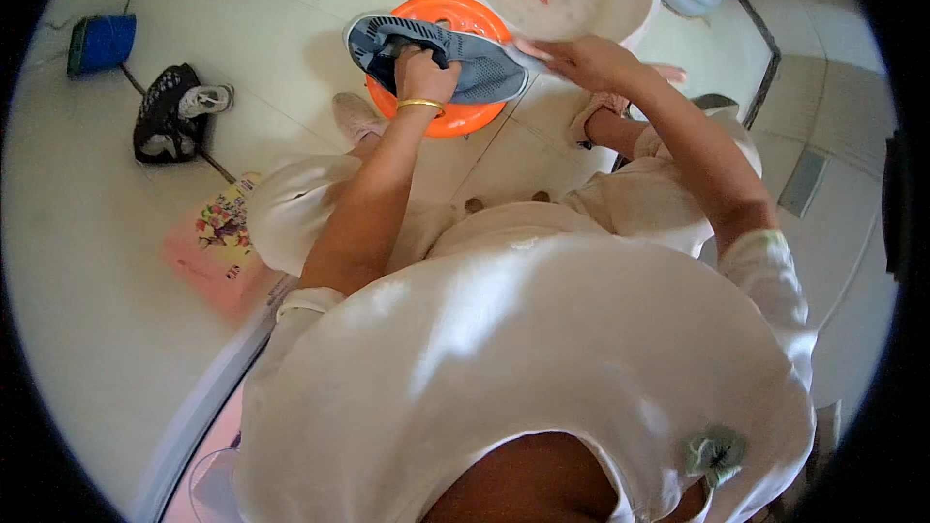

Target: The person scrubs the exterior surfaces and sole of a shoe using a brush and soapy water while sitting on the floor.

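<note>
A grey-blue knit sneaker [475, 66] lies on its side over an orange plastic basin [455, 116] on the tiled floor. My left hand [423, 73], with a gold bangle at the wrist, reaches into the shoe's opening and grips it. My right hand [581, 58] rests on the shoe's toe end, fingers stretched out, beside the rim of a white bucket [639, 0].
A second dark sneaker [174, 111] lies on the floor at the left, near a blue object [102, 42]. A pink printed packet [218, 242] sits by my left knee. A floor drain [802, 182] is at the right. My knees and pale clothing fill the middle.
</note>
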Motion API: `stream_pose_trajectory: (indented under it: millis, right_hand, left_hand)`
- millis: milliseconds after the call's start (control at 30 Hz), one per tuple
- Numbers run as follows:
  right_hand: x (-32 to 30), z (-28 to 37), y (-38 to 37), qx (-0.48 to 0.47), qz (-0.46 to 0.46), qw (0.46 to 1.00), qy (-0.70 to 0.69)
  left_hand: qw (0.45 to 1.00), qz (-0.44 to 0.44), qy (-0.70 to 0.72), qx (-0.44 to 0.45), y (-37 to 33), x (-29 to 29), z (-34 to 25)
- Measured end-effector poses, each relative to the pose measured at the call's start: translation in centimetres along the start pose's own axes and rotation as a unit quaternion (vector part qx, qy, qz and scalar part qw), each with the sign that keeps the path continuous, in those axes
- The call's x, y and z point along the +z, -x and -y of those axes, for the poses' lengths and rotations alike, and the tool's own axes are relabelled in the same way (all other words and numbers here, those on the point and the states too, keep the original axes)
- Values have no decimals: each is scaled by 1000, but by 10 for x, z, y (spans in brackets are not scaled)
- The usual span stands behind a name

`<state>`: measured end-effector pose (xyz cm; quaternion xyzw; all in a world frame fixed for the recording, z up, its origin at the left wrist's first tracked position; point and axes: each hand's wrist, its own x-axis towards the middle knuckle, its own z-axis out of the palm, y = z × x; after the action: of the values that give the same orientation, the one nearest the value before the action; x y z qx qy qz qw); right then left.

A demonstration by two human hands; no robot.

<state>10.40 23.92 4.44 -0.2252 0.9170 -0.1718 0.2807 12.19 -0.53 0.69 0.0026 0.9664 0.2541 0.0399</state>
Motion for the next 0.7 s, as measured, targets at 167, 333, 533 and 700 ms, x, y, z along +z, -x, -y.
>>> stream_pose_trajectory:
  millis: [167, 333, 533, 700]
  right_hand:
    - [-9, 28, -33, 42, -7, 998, 35]
    - [-3, 54, -89, -12, -55, 996, 72]
    - [-7, 0, -8, -21, 14, 1000, -8]
    - [-2, 33, -82, -71, -51, 996, 32]
  left_hand:
    - [999, 4, 11, 30, -4, -1, -6]
    - [998, -7, -27, 48, -7, 16, 6]
    - [997, -33, -5, 64, 2, 5, 11]
    - [998, -1, -33, 58, -4, 10, 7]
